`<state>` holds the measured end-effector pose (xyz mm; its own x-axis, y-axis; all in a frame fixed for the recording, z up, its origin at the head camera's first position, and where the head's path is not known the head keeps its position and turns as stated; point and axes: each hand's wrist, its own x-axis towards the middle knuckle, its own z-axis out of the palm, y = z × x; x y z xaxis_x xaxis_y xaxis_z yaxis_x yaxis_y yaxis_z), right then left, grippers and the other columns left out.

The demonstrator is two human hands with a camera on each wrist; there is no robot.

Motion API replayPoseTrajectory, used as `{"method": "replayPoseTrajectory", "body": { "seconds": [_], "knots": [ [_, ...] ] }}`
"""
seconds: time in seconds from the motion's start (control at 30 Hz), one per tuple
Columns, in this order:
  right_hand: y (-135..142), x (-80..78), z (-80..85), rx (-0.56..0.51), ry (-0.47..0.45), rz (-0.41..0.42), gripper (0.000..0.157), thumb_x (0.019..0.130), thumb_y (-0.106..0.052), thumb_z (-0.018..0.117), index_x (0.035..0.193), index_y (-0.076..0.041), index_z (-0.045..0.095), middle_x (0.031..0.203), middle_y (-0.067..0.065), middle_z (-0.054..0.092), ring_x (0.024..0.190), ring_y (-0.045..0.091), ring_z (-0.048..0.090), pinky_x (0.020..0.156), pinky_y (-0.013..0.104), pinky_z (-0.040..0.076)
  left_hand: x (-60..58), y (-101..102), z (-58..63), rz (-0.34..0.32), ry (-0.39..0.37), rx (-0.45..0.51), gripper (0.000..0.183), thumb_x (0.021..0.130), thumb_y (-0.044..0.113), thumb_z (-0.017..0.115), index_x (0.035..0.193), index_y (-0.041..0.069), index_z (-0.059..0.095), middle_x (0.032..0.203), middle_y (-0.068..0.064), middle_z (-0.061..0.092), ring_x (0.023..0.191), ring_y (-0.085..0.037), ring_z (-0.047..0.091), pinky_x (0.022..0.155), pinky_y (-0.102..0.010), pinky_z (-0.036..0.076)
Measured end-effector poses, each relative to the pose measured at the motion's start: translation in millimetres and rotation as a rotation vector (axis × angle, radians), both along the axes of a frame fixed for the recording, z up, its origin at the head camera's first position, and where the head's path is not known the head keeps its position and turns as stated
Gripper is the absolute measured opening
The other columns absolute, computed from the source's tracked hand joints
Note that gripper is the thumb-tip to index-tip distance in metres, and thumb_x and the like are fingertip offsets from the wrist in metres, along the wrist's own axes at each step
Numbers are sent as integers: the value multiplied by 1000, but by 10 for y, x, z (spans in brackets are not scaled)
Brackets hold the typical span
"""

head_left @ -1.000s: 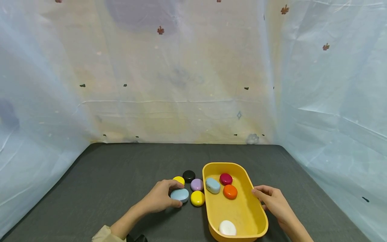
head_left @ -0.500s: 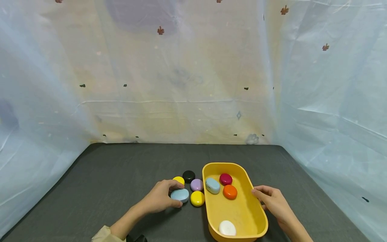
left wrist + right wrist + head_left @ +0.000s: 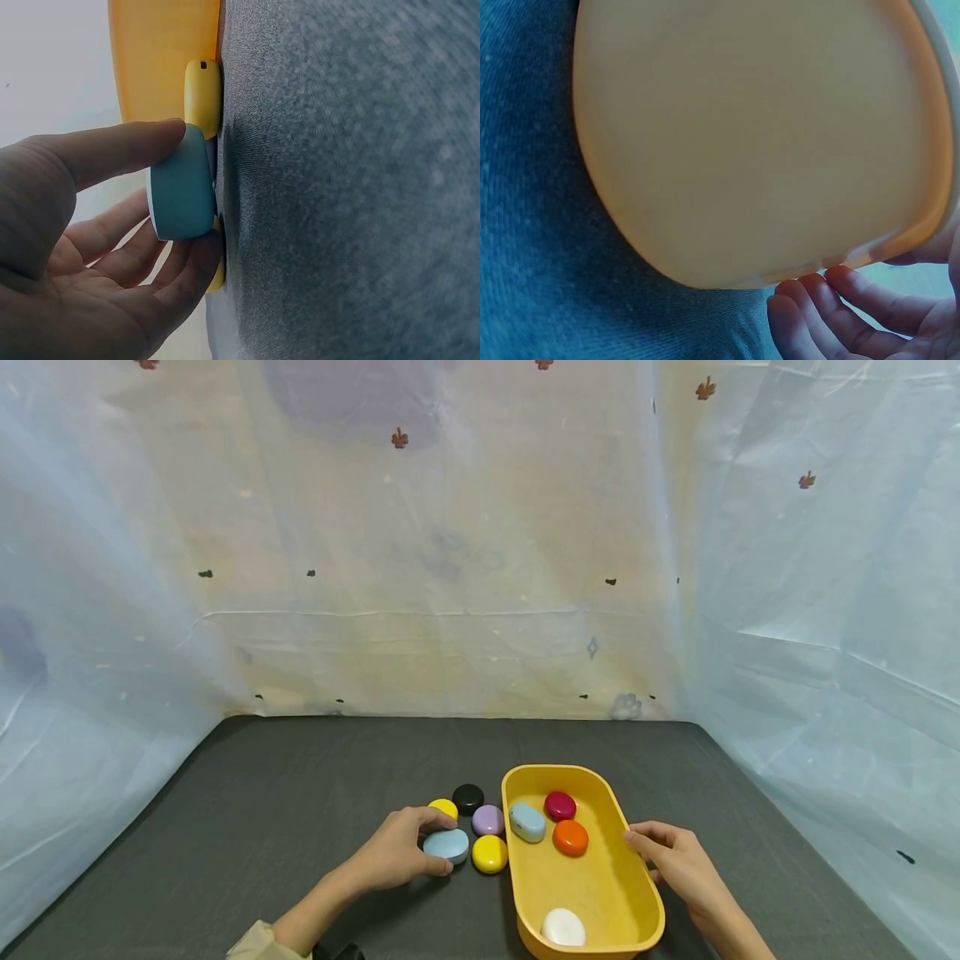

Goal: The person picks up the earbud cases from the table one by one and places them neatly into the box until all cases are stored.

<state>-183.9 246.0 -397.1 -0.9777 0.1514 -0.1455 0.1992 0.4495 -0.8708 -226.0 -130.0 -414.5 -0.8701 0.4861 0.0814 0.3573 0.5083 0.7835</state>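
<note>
My left hand [image 3: 399, 850] pinches a smooth light blue oval piece [image 3: 446, 845] between thumb and fingers at the tabletop. In the left wrist view the thumb lies on one end of this blue piece [image 3: 182, 191] and fingertips on the other. Beside it stand a glossy yellow round piece [image 3: 490, 854], a purple one [image 3: 488, 819], a black one [image 3: 468, 798] and a partly hidden second yellow piece [image 3: 444, 808]. My right hand [image 3: 678, 862] grips the right rim of a yellow plastic tub [image 3: 600, 893], thumb on the rim and fingers against the outer wall.
Inside the tub lie a light blue piece [image 3: 528, 822], a crimson one [image 3: 560, 806], an orange one [image 3: 571, 838] and a white one [image 3: 563, 927]. Dark grey cloth [image 3: 337, 760] covers the table. Pale patterned sheeting [image 3: 450, 527] hangs around it.
</note>
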Motion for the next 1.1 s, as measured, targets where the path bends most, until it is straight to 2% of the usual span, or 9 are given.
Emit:
{"method": "replayPoseTrajectory", "body": {
  "seconds": [0.53,0.77,0.93,1.1],
  "knots": [
    [-3,-2,-5,10,2,-4,32,96,-26,63,112,2,69,90,5,66,84,22,55,65,34,52,24,20,13,4,-8,4,47,76,16,86,118,5,67,109,1,66,98,-18,60,84,-42,51],
    [-36,2,-30,-14,10,-8,30,98,-23,62,112,3,68,87,6,65,78,21,58,64,33,54,44,26,36,1,26,8,46,77,18,86,117,6,68,107,2,67,94,-17,61,79,-36,51],
    [-28,13,-49,-28,14,-5,31,98,-24,62,112,3,68,88,6,65,78,22,59,64,35,55,39,96,105,-29,81,27,45,76,16,85,116,4,68,105,2,67,90,-16,60,75,-30,51],
    [-25,2,-29,-35,25,0,31,98,-24,62,111,3,69,89,6,66,79,22,59,64,35,55,18,171,234,-45,125,51,46,78,14,83,118,2,67,107,0,66,92,-16,59,76,-29,52]
  ]
}}
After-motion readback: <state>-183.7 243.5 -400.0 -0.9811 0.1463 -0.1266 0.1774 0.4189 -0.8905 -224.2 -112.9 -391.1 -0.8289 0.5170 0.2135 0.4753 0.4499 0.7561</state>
